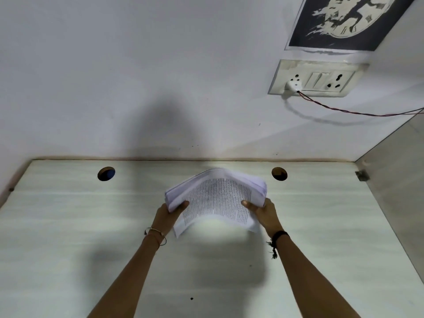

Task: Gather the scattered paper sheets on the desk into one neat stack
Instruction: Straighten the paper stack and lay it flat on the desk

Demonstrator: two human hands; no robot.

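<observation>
Both hands grip one paper stack (216, 198) above desk centre, left hand (168, 215) at its 8 o'clock corner and right hand (263, 214) at 4 o'clock, thumbs on top, printed top sheet bowed upward. Pale wood-grain desk (68, 226), cable holes at 10 (106, 173) and 2 o'clock (279, 173). White wall (137, 65) behind; at 1 o'clock a socket panel (316, 78) with plug (293, 86) and red wire (344, 110), dark poster (348, 21) above.

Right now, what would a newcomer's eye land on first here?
First, the thick bundle of white printed paper sheets at the centre, bowed upward between the left hand and the right hand, which grip its two sides over the pale wood-grain desk. Next, on the wall at right, a white switch-and-socket panel with a red-black cord plugged in, below a black-and-white poster.
</observation>
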